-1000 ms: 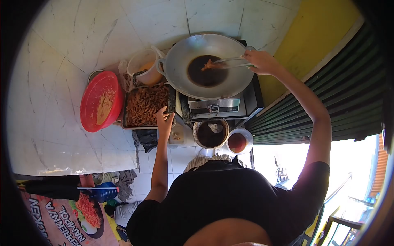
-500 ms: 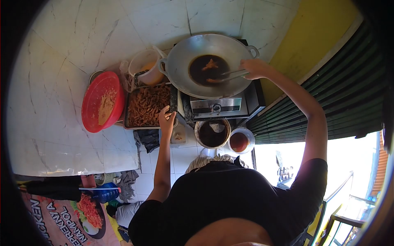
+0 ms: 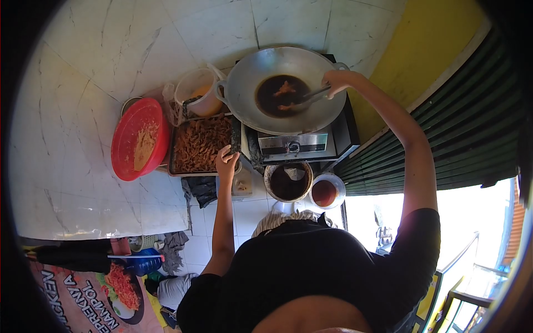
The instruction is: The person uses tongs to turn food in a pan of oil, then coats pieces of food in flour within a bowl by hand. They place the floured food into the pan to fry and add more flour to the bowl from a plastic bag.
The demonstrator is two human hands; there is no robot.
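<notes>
My right hand point(image 3: 337, 82) is closed around metal tongs point(image 3: 315, 95) over the right side of a wide wok point(image 3: 239, 83). The tongs' tips reach into dark oil point(image 3: 272, 100), right at a piece of fried food point(image 3: 285, 106). Another browned piece point(image 3: 286, 88) floats just behind it. My left hand point(image 3: 226, 161) is at the front right corner of a tray point(image 3: 194, 173) heaped with browned fried pieces point(image 3: 200, 141). Its thumb and fingers are apart, close to the tray's edge, with nothing seen in them.
The wok sits on a stove point(image 3: 294, 144) with a front knob. Left of the tray stands a red basin point(image 3: 125, 139) with flour-like powder; behind it, a white bucket point(image 3: 208, 105). Below the stove are a pot point(image 3: 270, 188) of dark liquid and a pail point(image 3: 340, 194) of reddish liquid.
My right hand and the tongs have shifted slightly, and the tongs' angle has changed, with their tips still at the front piece in the oil. My left hand stays by the tray.
</notes>
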